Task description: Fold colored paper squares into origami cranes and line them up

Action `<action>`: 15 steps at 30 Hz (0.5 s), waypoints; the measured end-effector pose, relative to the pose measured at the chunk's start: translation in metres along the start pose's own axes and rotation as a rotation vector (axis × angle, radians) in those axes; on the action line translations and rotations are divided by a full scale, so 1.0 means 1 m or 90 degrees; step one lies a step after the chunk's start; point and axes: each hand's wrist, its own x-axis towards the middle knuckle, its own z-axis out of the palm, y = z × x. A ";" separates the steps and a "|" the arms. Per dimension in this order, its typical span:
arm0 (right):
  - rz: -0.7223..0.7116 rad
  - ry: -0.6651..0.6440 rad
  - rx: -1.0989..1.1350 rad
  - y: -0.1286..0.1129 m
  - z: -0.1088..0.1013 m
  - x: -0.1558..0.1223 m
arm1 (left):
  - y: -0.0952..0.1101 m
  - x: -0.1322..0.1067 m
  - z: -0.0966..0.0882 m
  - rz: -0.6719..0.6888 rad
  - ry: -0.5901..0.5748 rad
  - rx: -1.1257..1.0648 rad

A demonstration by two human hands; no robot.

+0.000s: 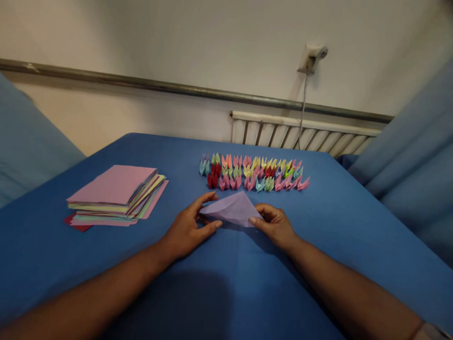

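A light purple sheet of origami paper [233, 210], folded into a pointed shape, is held a little above the blue table cover. My right hand [276, 224] pinches its right corner, thumb in front and fingers curled behind. Around the left corner is my left hand [193, 222], its thumb along the lower edge and its fingers bent over the far side. Just beyond my hands stand rows of small folded paper cranes [247, 172] in pink, red, yellow, green and blue.
A thick stack of coloured paper squares [111, 186], pink on top, lies to the left, with a red sheet [81, 225] poking out underneath. Behind the blue-covered table [170, 151] are a wall rail [177, 87], a radiator [283, 125] and a socket with a cord [309, 59]. Blue curtains [417, 156] hang at both sides.
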 end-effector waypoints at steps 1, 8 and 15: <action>-0.014 -0.006 -0.022 0.000 0.000 -0.001 | 0.000 0.002 0.000 -0.022 0.005 -0.026; -0.051 -0.029 -0.083 -0.001 0.002 -0.004 | 0.007 0.003 -0.003 -0.033 -0.016 0.019; -0.008 -0.055 -0.128 -0.002 0.004 -0.008 | 0.011 0.001 -0.003 0.012 -0.083 0.057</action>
